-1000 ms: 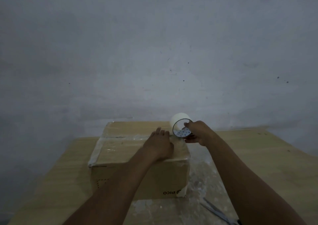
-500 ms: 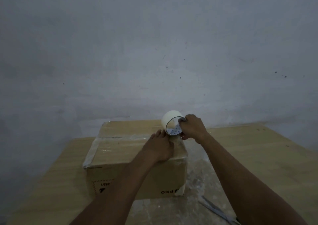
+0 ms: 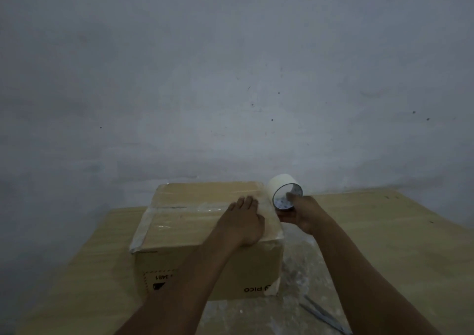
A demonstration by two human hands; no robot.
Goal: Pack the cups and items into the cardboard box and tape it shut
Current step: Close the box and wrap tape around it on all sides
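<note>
A closed cardboard box sits on the wooden table, with clear tape along its top seam and down its left edge. My left hand lies flat on the right part of the lid, fingers straight, pressing the tape. My right hand grips a pale roll of tape just off the box's right top edge, a finger inside the core. A stretch of tape runs from the roll onto the lid. The cups and other items are not visible.
The wooden table stands against a plain grey wall. Scissors lie on the table at the near right, beside the box's front corner. Whitish smears cover the table to the right of the box.
My right hand has carried the tape roll to the right, off the lid's right edge, and turned lower under it. The left hand stays pressed on the lid.
</note>
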